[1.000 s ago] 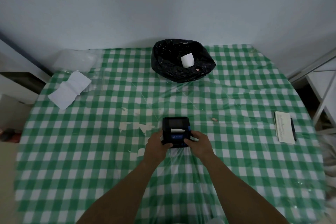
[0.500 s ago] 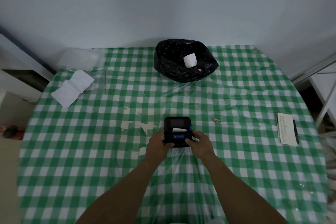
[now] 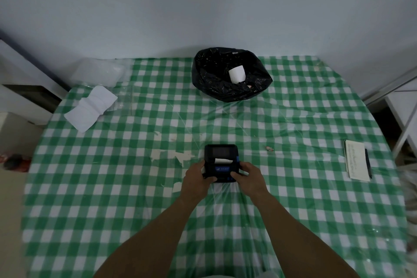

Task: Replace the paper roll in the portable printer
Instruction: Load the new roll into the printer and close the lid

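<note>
A small black portable printer with a blue front panel rests on the green checked tablecloth near the middle. A short strip of white paper sticks out of its slot. My left hand grips its left near corner and my right hand grips its right near corner. A white paper roll lies inside a black bin bag at the far edge of the table.
A folded white paper sheet and clear plastic bags lie at the far left. A notepad with a black pen lies at the right edge. A tiny scrap sits right of the printer. White worn patches mark the cloth.
Both hands stay on the printer's near corners. The view has shifted slightly; nothing else on the table has moved.
</note>
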